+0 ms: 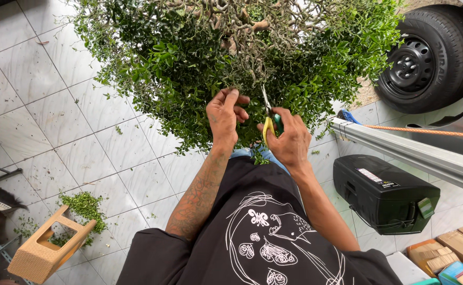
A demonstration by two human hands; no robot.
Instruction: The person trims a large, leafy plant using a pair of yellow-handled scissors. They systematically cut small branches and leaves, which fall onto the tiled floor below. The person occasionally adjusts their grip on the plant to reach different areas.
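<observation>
A dense small-leaved shrub (189, 58) with twisted bare branches at its top fills the upper middle of the head view. My left hand (225, 115) pinches a sprig at the shrub's lower edge, fingers closed on the foliage. Just to its right, my right hand (289, 140) grips a pair of scissors (270, 119) with yellow and green handles, blades pointing up into the leaves. Both hands are close together, right below the foliage.
A tan plastic stool (44, 250) lies tipped at lower left beside a pile of green clippings (86, 206) on the white tiled floor. A black case (384, 192) sits at right under a grey metal rail (416, 153). A car tyre (426, 53) stands at upper right; boxes (453, 250) at lower right.
</observation>
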